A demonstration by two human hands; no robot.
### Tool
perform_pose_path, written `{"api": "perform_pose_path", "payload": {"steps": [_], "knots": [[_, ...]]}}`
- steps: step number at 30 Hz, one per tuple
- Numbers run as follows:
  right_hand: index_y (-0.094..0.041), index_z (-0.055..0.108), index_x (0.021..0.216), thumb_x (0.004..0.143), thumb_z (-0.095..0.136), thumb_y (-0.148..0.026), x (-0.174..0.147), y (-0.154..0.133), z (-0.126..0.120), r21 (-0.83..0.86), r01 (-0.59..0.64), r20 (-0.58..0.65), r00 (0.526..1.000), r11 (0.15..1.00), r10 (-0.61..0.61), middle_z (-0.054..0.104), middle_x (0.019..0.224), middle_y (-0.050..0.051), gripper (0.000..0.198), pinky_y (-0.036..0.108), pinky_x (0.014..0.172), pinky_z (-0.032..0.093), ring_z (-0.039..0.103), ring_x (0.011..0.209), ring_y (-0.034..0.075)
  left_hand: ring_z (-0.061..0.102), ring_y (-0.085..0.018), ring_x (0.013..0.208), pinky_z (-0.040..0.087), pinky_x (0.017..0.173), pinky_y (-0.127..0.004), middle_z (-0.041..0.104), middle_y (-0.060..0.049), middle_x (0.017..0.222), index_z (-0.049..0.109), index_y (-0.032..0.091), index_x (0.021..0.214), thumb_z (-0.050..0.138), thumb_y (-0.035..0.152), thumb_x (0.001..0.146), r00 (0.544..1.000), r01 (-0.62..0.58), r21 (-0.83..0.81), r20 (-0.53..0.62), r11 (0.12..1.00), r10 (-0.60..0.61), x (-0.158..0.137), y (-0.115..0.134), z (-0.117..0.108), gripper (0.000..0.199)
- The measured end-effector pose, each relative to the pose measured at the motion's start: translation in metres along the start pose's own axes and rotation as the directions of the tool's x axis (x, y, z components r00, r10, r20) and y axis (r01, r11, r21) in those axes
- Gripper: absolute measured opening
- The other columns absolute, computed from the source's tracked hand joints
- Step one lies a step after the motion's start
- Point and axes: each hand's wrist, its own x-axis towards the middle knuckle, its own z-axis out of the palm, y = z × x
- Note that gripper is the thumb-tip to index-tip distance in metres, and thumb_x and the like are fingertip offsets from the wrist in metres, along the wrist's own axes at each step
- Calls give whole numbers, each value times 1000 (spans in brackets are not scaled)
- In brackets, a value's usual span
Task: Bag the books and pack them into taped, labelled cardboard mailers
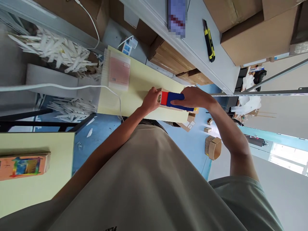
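Tabletop, long and pale yellow (pixel 141 69), beneath a blue oblong object with a red end (pixel 178 97)

The person's right hand (pixel 193 97) is wrapped around the blue part of the oblong object, thumb laid along its face. The left hand (pixel 152 98) is curled beside the red end, where a strip of tan cardboard (pixel 164 90) shows along the object's edge; whether these fingers grasp the cardboard, the object or both, I cannot tell. The oblong object lies between the two hands, over the tabletop and in front of the person's body.

On the tabletop, left of the hands, sits a translucent plastic box with pinkish contents (pixel 119 71). A thin white cable (pixel 89 86) crosses in front of that box and bends down over the table edge. Just beyond the table stands a white power strip with blue sockets (pixel 126 48).

Above in the view, a white shelf (pixel 196 48) carries a black-and-yellow utility knife (pixel 209 43) and a blurred-out purple item (pixel 177 17), with large brown cardboard boxes (pixel 261 37) at its right. An open brown carton (pixel 213 147) rests on the blue floor (pixel 194 138). At lower left, a second pale yellow table (pixel 36 192) holds an orange stack with a multicoloured print (pixel 25 165).
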Motion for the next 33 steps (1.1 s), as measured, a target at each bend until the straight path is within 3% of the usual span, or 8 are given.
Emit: {"api": "perform_pose_path", "payload": {"steps": [5,10,15,20,24,27,31,33], "knots": [[-20,75,89,96,73,-88,7,15,5,24,-27,1,1000,999,27,72,75,12,68,40,76,46,72,83,30,64,-37,123,57,120,-56,62,-12,112,73,22,118,85,13,87,994,71,-128,-73,989,-81,2,-9,12,34],[-20,74,79,98,72,-85,13,49,17,44,-84,84,993,995,80,73,70,11,68,39,73,48,71,74,26,65,-30,114,60,117,-50,63,-10,119,73,23,123,85,6,81,997,70,-127,-19,989,-73,1,-14,8,47],[-20,75,78,95,78,-80,35,83,44,153,-129,138,985,980,108,79,77,10,62,37,70,51,74,71,24,66,-25,102,63,108,-44,63,-8,121,75,21,126,89,4,77,996,85,-125,36,989,-81,0,-17,-2,54],[-18,78,82,97,77,-80,67,104,71,255,-111,180,981,961,66,83,81,14,64,34,71,57,77,74,23,71,-23,102,64,107,-43,62,-6,118,76,23,131,90,2,77,992,125,-79,19,989,-124,-3,-14,-8,60],[-17,78,83,97,76,-80,87,112,82,295,-55,179,984,954,2,84,84,15,65,35,71,57,76,72,23,73,-21,99,66,99,-37,67,-6,121,74,26,138,87,6,80,981,175,-82,-69,981,-181,-13,-8,-6,62],[-15,80,91,97,77,-80,96,118,88,270,-3,140,989,963,-37,84,85,15,65,35,75,57,78,78,25,75,-20,93,67,93,-35,75,-6,117,73,25,140,89,16,83,936,282,-112,-185,953,-298,-21,1,4,59],[-13,82,109,95,79,-83,106,126,98,195,91,42,994,977,-101,84,90,19,71,38,78,57,81,91,33,77,-24,92,65,95,-39,79,-8,106,82,22,112,87,41,95,818,399,-107,-407,911,-406,-22,12,27,26],[-14,81,116,96,78,-83,112,127,103,193,136,1,990,972,-138,85,100,21,73,39,80,57,81,98,36,77,-25,95,63,97,-40,78,-8,103,84,23,102,84,49,99,755,418,-103,-513,902,-409,-18,15,39,26]]}}
